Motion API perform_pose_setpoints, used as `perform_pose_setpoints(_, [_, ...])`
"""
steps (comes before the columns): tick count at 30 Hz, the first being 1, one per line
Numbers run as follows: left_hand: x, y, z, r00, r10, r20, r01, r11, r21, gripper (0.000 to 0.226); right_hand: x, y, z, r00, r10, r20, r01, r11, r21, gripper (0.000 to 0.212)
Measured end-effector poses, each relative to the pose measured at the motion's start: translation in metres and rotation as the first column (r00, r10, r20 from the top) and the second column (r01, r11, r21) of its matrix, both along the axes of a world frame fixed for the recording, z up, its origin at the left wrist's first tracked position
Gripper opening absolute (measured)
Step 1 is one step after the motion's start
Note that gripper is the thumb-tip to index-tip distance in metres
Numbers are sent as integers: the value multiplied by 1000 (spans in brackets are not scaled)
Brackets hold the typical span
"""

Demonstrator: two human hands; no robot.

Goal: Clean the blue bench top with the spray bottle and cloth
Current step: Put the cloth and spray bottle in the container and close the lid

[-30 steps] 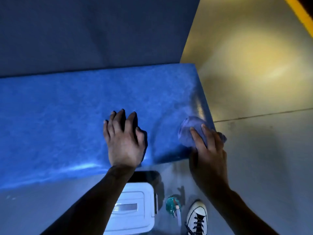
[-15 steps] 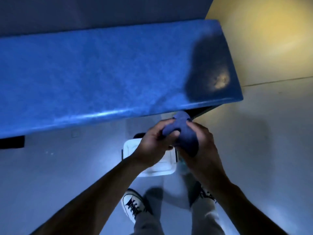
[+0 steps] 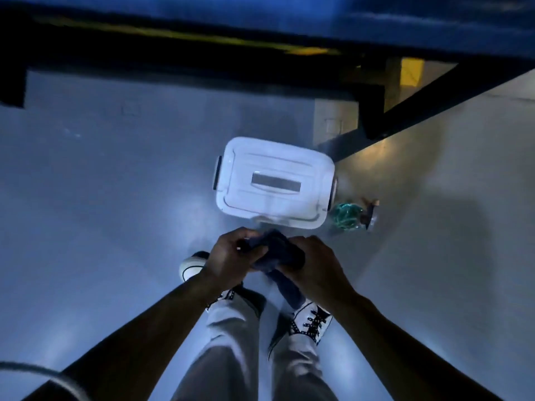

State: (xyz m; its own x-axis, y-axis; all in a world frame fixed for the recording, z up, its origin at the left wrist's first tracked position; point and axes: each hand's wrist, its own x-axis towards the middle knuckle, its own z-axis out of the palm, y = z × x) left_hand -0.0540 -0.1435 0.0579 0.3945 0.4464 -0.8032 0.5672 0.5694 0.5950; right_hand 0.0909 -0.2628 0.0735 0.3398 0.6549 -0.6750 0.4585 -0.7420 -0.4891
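Observation:
Both hands hold a dark blue cloth (image 3: 276, 250) in front of my body, above the floor. My left hand (image 3: 231, 256) grips its left part and my right hand (image 3: 315, 266) grips its right part, with a tail of cloth hanging down between them. Only the front edge of the blue bench top (image 3: 434, 21) shows, along the upper border of the view. The spray bottle (image 3: 351, 217), clear with teal inside, stands on the floor just right of a white box.
A white lidded plastic box (image 3: 275, 180) sits on the grey floor under the bench's front edge. The bench's black frame (image 3: 373, 111) runs across the top and down at the right. My white laced shoes (image 3: 311, 319) stand below the hands.
My left hand came off the bench and joined the right on the cloth, off the bench front. The view has tilted down; the bench top slid to the upper edge.

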Motion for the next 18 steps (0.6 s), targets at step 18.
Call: perform_pose_setpoints(18, [-17, 29, -96, 912, 228, -342, 36, 785, 618, 14, 48, -10, -97, 747, -609, 267, 610, 787, 92, 14])
